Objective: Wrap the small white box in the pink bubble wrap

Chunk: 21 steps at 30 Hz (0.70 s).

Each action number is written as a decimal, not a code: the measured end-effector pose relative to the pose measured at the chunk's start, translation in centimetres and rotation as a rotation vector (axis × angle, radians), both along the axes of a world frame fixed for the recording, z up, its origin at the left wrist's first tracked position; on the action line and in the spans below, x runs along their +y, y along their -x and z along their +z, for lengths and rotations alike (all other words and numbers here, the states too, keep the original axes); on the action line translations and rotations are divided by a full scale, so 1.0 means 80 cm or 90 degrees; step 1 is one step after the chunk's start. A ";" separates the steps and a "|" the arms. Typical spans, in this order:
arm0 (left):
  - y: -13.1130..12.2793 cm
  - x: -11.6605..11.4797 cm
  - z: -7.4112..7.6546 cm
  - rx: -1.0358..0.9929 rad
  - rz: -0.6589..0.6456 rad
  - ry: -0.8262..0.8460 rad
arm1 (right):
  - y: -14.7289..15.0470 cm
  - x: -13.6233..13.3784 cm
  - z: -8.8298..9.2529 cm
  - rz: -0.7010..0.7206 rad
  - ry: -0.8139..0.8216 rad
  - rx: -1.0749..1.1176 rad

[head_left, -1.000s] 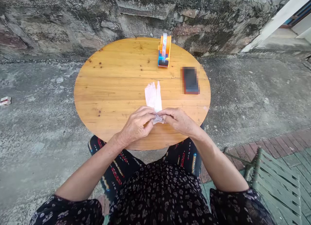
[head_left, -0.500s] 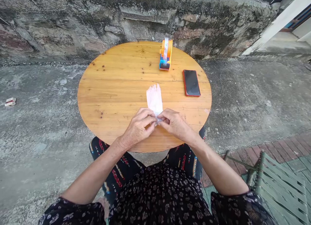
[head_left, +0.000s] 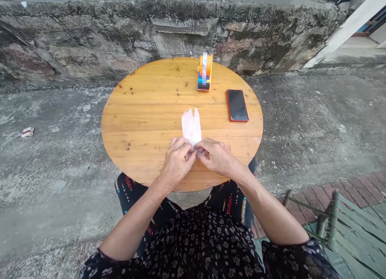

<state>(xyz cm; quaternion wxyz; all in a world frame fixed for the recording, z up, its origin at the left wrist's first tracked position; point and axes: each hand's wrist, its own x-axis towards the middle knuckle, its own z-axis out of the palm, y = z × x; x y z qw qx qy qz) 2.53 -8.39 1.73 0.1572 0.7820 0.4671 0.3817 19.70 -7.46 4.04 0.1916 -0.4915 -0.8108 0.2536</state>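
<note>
A thin white plastic glove lies flat on the round wooden table, fingers pointing away from me. My left hand and my right hand meet at its near end, both pinched shut on the cuff, fingertips touching. The cuff itself is mostly hidden under my fingers.
An orange and blue tape dispenser stands at the table's far edge. A red-cased phone lies face up to its right. A rough stone wall runs behind. A green slatted chair is at my lower right; concrete ground surrounds the table.
My two hands have drawn closer together on the glove's cuff, so less of the cuff shows. The camera has tilted slightly, shifting the table down in view.
</note>
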 end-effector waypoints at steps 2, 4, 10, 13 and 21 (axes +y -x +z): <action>0.000 0.001 0.003 0.031 -0.012 0.008 | -0.005 0.002 0.001 0.033 0.006 0.029; 0.001 0.002 0.004 0.054 -0.018 0.014 | -0.007 0.004 -0.002 0.039 -0.005 0.046; 0.010 0.008 0.005 0.090 0.009 -0.014 | -0.008 0.002 -0.015 0.012 -0.067 0.062; 0.017 0.016 0.004 0.114 -0.013 -0.045 | -0.010 0.001 -0.022 0.006 -0.106 0.074; 0.022 0.023 0.000 0.200 -0.067 -0.040 | -0.018 0.001 -0.043 -0.037 -0.211 0.107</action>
